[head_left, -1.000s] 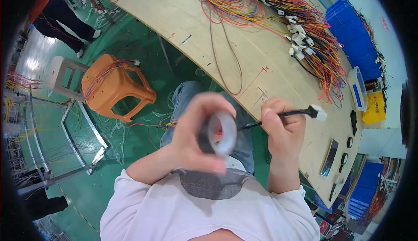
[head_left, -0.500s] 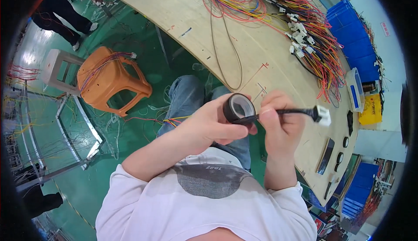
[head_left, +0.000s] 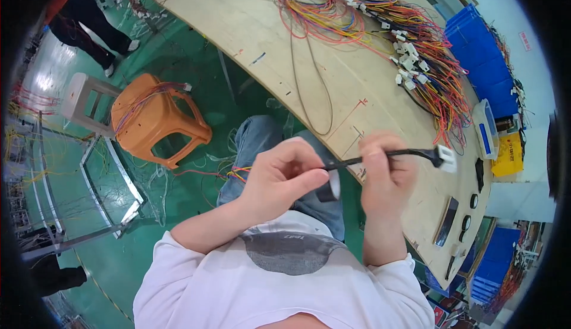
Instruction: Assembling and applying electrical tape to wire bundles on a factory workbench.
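Observation:
A cable wrapped in black tape (head_left: 410, 151) stretches between my two hands, with a white plug connector (head_left: 446, 159) at its right end. My right hand (head_left: 385, 174) is closed around the wrapped length, slightly blurred. At the other end, my left hand (head_left: 279, 177) pinches the cable between thumb and fingers. Just below those fingertips a roll of black tape (head_left: 329, 191) hangs tilted against the cable, its pale core partly showing. Red and yellow wires (head_left: 238, 173) emerge to the left of my left hand, over my leg.
Ahead and to the right, a wooden table (head_left: 262, 31) carries a large heap of wire harnesses (head_left: 410, 49) with white connectors. Spare tape rolls (head_left: 466, 222) lie near its right edge. An orange stool (head_left: 156, 121) stands at left, with a person (head_left: 89, 19) beyond it.
The tape roll has dropped from my left hand's grasp to hang below the cable. My left fingers have closed on the cable. The right hand still grips it.

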The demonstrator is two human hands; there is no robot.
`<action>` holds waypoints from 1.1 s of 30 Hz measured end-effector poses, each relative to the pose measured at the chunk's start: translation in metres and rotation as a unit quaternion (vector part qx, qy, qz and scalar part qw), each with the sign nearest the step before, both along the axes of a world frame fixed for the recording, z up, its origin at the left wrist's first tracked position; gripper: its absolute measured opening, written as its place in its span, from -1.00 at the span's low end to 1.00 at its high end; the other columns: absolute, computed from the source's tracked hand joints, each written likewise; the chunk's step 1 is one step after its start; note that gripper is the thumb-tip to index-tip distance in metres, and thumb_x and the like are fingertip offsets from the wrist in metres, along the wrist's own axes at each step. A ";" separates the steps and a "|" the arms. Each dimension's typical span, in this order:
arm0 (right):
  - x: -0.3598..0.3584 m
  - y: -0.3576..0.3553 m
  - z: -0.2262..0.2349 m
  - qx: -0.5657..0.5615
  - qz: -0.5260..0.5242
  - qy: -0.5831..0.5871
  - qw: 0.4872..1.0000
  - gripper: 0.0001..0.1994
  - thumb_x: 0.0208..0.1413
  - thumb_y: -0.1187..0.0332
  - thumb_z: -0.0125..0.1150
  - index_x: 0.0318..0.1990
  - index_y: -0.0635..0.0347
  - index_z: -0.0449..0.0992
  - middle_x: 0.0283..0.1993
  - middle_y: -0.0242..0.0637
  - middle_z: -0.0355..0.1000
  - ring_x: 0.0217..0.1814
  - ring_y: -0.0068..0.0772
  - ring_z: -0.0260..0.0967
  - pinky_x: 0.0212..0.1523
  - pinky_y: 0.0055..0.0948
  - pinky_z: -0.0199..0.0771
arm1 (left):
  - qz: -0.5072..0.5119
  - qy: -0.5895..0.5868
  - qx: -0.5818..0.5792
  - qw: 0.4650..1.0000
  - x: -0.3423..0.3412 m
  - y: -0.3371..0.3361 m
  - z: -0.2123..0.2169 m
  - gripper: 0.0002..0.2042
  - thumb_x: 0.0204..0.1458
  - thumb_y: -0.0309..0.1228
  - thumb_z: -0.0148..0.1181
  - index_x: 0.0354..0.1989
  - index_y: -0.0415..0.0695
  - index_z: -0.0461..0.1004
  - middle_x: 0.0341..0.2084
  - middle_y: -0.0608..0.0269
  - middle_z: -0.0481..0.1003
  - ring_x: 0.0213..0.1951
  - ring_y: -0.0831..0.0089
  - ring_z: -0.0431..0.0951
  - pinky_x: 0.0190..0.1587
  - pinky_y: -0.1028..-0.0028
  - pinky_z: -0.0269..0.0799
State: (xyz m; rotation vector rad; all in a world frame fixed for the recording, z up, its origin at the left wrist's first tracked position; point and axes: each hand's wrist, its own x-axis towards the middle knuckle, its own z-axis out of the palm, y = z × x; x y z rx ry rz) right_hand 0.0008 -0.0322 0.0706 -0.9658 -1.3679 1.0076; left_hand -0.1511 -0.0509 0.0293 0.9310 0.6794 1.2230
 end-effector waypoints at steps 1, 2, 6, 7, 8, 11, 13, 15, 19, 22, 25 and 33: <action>-0.004 -0.001 -0.001 -0.030 0.005 -0.027 0.999 -0.92 -0.15 0.58 0.07 -0.43 0.26 0.37 -0.47 -0.36 0.28 -0.44 -0.62 0.20 -0.41 -0.65 0.22 | 0.016 0.007 0.013 1.000 -0.002 0.002 -0.001 -0.93 -0.13 -0.58 0.12 -0.49 -0.22 0.35 -0.53 0.43 0.24 -0.56 0.78 0.21 -0.55 0.73 0.10; -0.009 -0.004 0.004 -0.100 0.011 -0.098 0.990 -0.92 -0.16 0.54 0.11 -0.43 0.25 0.40 -0.47 -0.36 0.30 -0.46 -0.60 0.22 -0.39 -0.63 0.25 | 0.029 0.026 0.035 0.999 -0.003 0.005 -0.001 -0.94 -0.13 -0.58 0.11 -0.51 -0.22 0.35 -0.52 0.43 0.24 -0.56 0.77 0.21 -0.55 0.73 0.10; -0.010 -0.002 -0.008 -0.010 0.069 -0.117 0.991 -0.94 -0.17 0.49 0.14 -0.49 0.26 0.41 -0.53 -0.31 0.31 -0.52 -0.47 0.23 -0.46 -0.56 0.23 | 0.005 0.112 0.042 0.993 -0.004 -0.003 0.006 -0.70 -0.18 -0.56 0.17 -0.25 -0.19 0.25 -0.48 0.36 0.28 -0.58 0.74 0.22 -0.55 0.74 0.10; -0.010 -0.001 -0.008 0.031 0.080 -0.137 0.987 -0.94 -0.17 0.48 0.15 -0.52 0.26 0.41 -0.56 -0.30 0.31 -0.53 -0.41 0.23 -0.49 -0.54 0.21 | -0.005 0.155 -0.008 0.988 -0.003 -0.006 0.010 -0.58 -0.20 -0.55 0.19 -0.13 -0.18 0.19 -0.47 0.34 0.29 -0.59 0.74 0.22 -0.55 0.74 0.10; -0.011 0.000 -0.015 0.047 0.095 -0.119 0.987 -0.94 -0.18 0.48 0.15 -0.54 0.25 0.40 -0.58 -0.29 0.30 -0.54 -0.37 0.23 -0.53 -0.51 0.17 | -0.071 0.186 -0.025 0.980 -0.003 -0.003 0.005 -0.38 -0.26 -0.58 0.22 0.01 -0.16 0.02 -0.45 0.31 0.31 -0.61 0.73 0.20 -0.58 0.71 0.10; -0.012 0.002 -0.021 0.102 0.099 -0.105 0.984 -0.94 -0.18 0.49 0.14 -0.54 0.25 0.39 -0.57 -0.28 0.30 -0.52 -0.36 0.23 -0.51 -0.51 0.17 | -0.170 -0.032 -0.227 0.958 -0.005 0.008 0.021 -0.39 -0.26 -0.61 0.19 0.02 -0.16 0.04 -0.47 0.37 0.30 -0.63 0.74 0.18 -0.63 0.70 0.06; -0.014 -0.002 -0.019 0.037 0.072 -0.069 0.994 -0.95 -0.15 0.52 0.12 -0.53 0.27 0.37 -0.54 -0.32 0.30 -0.48 -0.44 0.22 -0.42 -0.53 0.21 | -0.189 -0.184 -0.270 0.926 -0.008 0.005 0.010 -0.53 -0.17 -0.45 0.15 -0.04 -0.12 0.13 -0.48 0.44 0.30 -0.66 0.72 0.16 -0.67 0.70 -0.02; -0.018 -0.011 -0.020 -0.020 0.039 -0.010 0.999 -0.95 -0.10 0.57 0.06 -0.51 0.27 0.34 -0.52 -0.36 0.27 -0.49 -0.59 0.16 -0.41 -0.60 0.18 | -0.178 -0.232 -0.292 0.911 -0.009 0.004 0.005 -0.63 -0.10 -0.21 0.10 -0.13 -0.07 0.25 -0.47 0.46 0.32 -0.66 0.69 0.17 -0.66 0.71 0.00; -0.007 -0.014 -0.016 -0.036 0.010 0.062 0.997 -0.94 -0.09 0.63 0.04 -0.51 0.30 0.33 -0.50 -0.37 0.26 -0.52 -0.68 0.14 -0.54 -0.70 0.08 | -0.039 -0.232 -0.197 0.952 -0.006 0.000 0.016 -0.58 -0.11 -0.15 0.09 -0.14 -0.14 0.21 -0.45 0.38 0.31 -0.61 0.67 0.21 -0.61 0.68 0.05; -0.011 -0.007 -0.011 -0.093 0.015 0.101 0.990 -0.93 -0.08 0.64 0.01 -0.50 0.30 0.31 -0.50 -0.40 0.26 -0.52 -0.72 0.12 -0.55 -0.73 0.05 | -0.034 -0.106 0.050 0.993 -0.012 0.014 -0.002 -0.61 -0.15 -0.23 0.15 -0.21 -0.22 0.28 -0.42 0.33 0.26 -0.51 0.64 0.23 -0.51 0.70 0.10; -0.014 0.002 -0.013 -0.049 0.026 0.006 0.998 -0.92 -0.08 0.61 0.03 -0.54 0.27 0.32 -0.52 -0.41 0.25 -0.55 -0.72 0.09 -0.57 -0.70 0.03 | 0.011 0.006 0.148 0.989 -0.012 0.010 -0.012 -0.71 -0.22 -0.47 0.25 -0.29 -0.16 0.33 -0.43 0.39 0.16 -0.48 0.73 0.17 -0.49 0.75 0.11; -0.010 -0.005 -0.022 -0.012 -0.017 -0.060 0.998 -0.94 -0.08 0.52 -0.03 -0.54 0.26 0.30 -0.59 -0.40 0.21 -0.57 -0.63 0.09 -0.55 -0.64 0.10 | -0.028 0.265 0.050 0.963 0.013 0.013 -0.026 -0.41 -0.22 -0.43 0.23 0.00 -0.13 0.06 -0.40 0.25 0.34 -0.47 0.57 0.33 -0.49 0.58 0.30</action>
